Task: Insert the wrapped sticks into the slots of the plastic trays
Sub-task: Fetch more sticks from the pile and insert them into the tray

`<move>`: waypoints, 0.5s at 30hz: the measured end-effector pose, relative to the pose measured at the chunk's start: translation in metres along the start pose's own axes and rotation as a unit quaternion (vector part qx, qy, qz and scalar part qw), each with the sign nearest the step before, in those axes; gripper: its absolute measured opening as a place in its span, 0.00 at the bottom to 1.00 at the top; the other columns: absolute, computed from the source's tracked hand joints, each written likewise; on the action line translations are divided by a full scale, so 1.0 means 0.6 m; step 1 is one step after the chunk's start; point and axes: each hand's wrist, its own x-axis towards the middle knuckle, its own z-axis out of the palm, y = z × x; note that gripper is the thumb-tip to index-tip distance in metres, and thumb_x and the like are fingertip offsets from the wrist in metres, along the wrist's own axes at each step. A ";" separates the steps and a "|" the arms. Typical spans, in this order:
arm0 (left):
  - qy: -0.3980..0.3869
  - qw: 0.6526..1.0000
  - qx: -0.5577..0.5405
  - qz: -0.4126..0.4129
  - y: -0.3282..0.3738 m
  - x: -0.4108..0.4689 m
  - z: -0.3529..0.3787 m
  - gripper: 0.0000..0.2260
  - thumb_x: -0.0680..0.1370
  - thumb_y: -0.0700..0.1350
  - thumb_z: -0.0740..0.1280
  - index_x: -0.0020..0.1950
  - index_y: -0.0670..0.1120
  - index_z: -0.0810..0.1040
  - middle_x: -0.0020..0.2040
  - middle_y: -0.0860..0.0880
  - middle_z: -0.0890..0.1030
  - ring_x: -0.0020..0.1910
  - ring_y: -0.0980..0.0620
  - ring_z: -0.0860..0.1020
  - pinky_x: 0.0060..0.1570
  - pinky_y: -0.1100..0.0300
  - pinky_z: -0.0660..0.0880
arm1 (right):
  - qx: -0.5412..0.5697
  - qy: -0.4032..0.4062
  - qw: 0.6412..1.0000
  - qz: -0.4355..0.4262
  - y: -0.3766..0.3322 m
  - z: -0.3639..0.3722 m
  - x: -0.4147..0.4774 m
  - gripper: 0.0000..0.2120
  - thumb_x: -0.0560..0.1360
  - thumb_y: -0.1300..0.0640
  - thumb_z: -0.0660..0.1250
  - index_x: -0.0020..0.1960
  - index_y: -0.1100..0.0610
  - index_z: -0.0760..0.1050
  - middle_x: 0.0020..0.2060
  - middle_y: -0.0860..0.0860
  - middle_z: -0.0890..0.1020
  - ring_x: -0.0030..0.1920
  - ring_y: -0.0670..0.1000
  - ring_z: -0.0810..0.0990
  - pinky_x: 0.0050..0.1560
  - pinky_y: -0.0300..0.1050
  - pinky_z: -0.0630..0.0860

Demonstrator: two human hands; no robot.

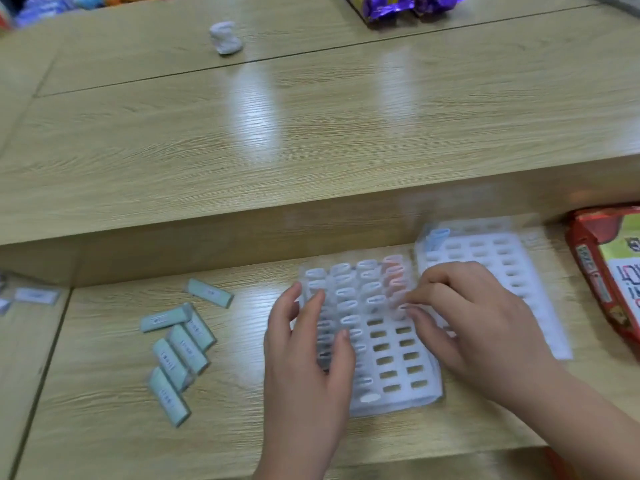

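Observation:
A white slotted plastic tray lies on the lower desk in front of me. Wrapped sticks fill its far rows and left columns, and the right column holds pinkish ones. My left hand rests flat on the tray's left side with its fingers straight. Thumb and forefinger of my right hand pinch a wrapped stick in the right column. A second tray sits behind on the right, with one blue stick in its far left corner. Several loose pale green wrapped sticks lie to the left.
A raised wooden shelf runs behind the trays, with a crumpled white wrapper and purple packets on it. A red snack bag lies at the right edge. More sticks sit at the far left.

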 end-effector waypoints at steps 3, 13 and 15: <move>0.020 1.000 -0.023 -0.002 -0.013 -0.006 -0.025 0.18 0.78 0.54 0.66 0.68 0.61 0.73 0.71 0.69 0.60 0.70 0.61 0.67 0.62 0.59 0.73 | 0.029 0.026 0.999 0.015 -0.055 0.014 0.010 0.06 0.73 0.59 0.70 0.48 0.57 0.83 0.46 0.49 0.80 0.45 0.54 0.78 0.39 0.47 0.74; 0.158 0.980 0.067 -0.104 -0.211 -0.021 -0.203 0.19 0.72 0.55 0.67 0.60 0.49 0.80 0.58 0.54 0.73 0.55 0.50 0.77 0.54 0.50 0.77 | 0.079 -0.186 0.979 0.002 -0.278 0.154 0.129 0.17 0.78 0.48 0.62 0.65 0.49 0.72 0.60 0.45 0.75 0.60 0.53 0.75 0.56 0.49 0.75; 0.141 0.977 0.105 -0.124 -0.242 -0.004 -0.228 0.17 0.75 0.47 0.71 0.64 0.47 0.79 0.59 0.50 0.73 0.56 0.48 0.77 0.54 0.52 0.75 | 0.056 -0.232 0.970 0.041 -0.302 0.191 0.154 0.20 0.79 0.46 0.61 0.70 0.49 0.67 0.63 0.46 0.72 0.64 0.53 0.71 0.62 0.49 0.71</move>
